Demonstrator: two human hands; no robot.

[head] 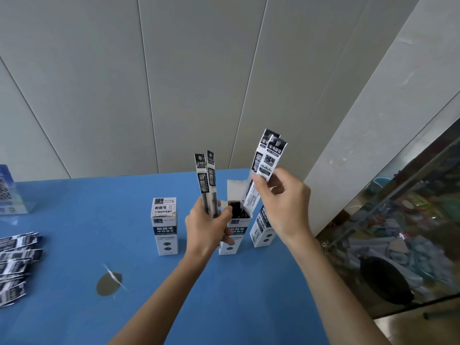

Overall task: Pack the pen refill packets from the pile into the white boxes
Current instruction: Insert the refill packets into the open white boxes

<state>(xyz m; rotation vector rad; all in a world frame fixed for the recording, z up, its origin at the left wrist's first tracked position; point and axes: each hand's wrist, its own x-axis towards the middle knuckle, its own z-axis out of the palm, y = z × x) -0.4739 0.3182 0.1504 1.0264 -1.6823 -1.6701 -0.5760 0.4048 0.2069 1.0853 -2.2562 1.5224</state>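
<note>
Three white boxes stand upright on the blue table point(74, 282). Closed box point(164, 226), at left: top flap shut, contents not visible. Open box point(234, 220), centre: flap raised at the back, dark refill ends packed inside. Third box point(261, 230), at right: mostly hidden behind the right wrist, its top out of sight.

Left hand point(209, 227): fingers curled round the open box near its mouth, thumb and fingers also gripping two upright packets point(207, 180) against it. Right hand point(281, 202): thumb and fingers pinching a second pair of packets point(265, 160), their lower ends dipping into the open box's mouth.

Pile of refill packets point(17, 265): lying flat at the table's left edge, cut off by the frame, count unclear. Blue-and-white carton point(10, 192), far left: partly cropped, print blurred.

Writing: packets and boxes carry large black-and-white Chinese characters; the closed box's top label shows "20" and "ST"; finer print illegible. Grey oval patch point(108, 283) shows on the table surface. Cluttered items point(398, 232) behind glass at right, indistinct.
</note>
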